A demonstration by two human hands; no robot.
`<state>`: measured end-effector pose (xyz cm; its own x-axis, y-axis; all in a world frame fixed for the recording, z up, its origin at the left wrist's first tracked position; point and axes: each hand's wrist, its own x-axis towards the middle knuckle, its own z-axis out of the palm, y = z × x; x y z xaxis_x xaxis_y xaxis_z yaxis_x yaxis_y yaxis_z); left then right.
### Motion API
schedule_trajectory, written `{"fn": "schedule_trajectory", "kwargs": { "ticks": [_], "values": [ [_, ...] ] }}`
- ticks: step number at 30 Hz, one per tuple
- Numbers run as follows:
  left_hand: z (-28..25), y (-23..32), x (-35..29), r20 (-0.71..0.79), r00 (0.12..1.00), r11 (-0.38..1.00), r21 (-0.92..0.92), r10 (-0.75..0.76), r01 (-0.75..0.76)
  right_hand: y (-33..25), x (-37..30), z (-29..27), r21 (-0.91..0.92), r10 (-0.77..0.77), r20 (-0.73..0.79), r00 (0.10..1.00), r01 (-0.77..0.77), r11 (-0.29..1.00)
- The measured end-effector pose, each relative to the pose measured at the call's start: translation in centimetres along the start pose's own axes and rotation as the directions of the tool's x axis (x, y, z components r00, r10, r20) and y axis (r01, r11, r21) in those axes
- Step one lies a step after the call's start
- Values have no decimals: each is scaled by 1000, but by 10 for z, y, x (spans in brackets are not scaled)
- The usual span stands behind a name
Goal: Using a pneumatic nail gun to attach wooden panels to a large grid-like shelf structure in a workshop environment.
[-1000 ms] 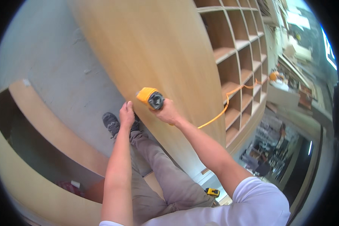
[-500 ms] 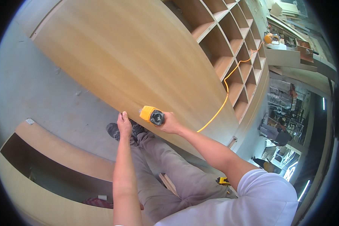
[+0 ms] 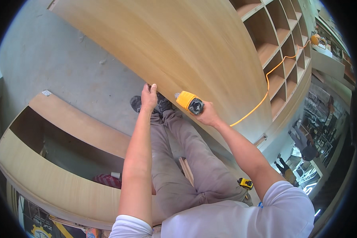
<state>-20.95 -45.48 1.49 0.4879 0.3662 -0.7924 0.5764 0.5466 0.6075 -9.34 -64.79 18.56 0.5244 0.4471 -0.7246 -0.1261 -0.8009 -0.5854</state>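
A long, light-brown wooden panel (image 3: 166,51) stretches across the upper middle, its near edge running diagonally past my feet. At that edge is my left hand (image 3: 148,97), closed with the thumb on top and the fingers partly hidden as they grip it. My right hand (image 3: 208,114) is wrapped round the handle of a yellow nail gun (image 3: 188,101) with a black round cap. Its metal nose points left, toward my left hand, close over the panel's near edge; whether it touches cannot be made out. An orange hose (image 3: 250,113) runs from behind my right forearm across the panel.
A cubby shelf unit (image 3: 261,8) stands beyond the panel at upper right. An open wooden box frame (image 3: 59,166) lies at lower left with a reddish cloth (image 3: 107,180) inside. A yellow tape measure (image 3: 245,183) hangs at my waist. Another person (image 3: 303,144) stands far right.
My view has shifted, so the panel, shelves and my hands sit farther right and the hands higher in the picture. Both hands keep their holds, with the nail gun still near the panel edge.
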Motion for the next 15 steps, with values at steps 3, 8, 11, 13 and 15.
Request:
{"fn": "schedule_trajectory", "kwargs": {
  "ticks": [3,8,11,13,15],
  "values": [
    [-3,-9,9,-51,996,995,72,78,-74,11,4,8,-5,22,24,999,-22,1000],
    [7,-13,8,-56,994,983,163,92,-81,25,6,9,6,4,10,1000,-4,1000],
    [10,-12,-2,-45,997,981,184,69,-59,15,2,5,-29,7,18,1000,-6,1000],
    [8,-14,0,-58,988,984,109,147,-140,3,14,5,-69,-49,39,998,52,996],
    [1,-21,5,-74,986,980,144,151,-140,-7,29,13,-23,-61,2,998,61,998]
  ]
}}
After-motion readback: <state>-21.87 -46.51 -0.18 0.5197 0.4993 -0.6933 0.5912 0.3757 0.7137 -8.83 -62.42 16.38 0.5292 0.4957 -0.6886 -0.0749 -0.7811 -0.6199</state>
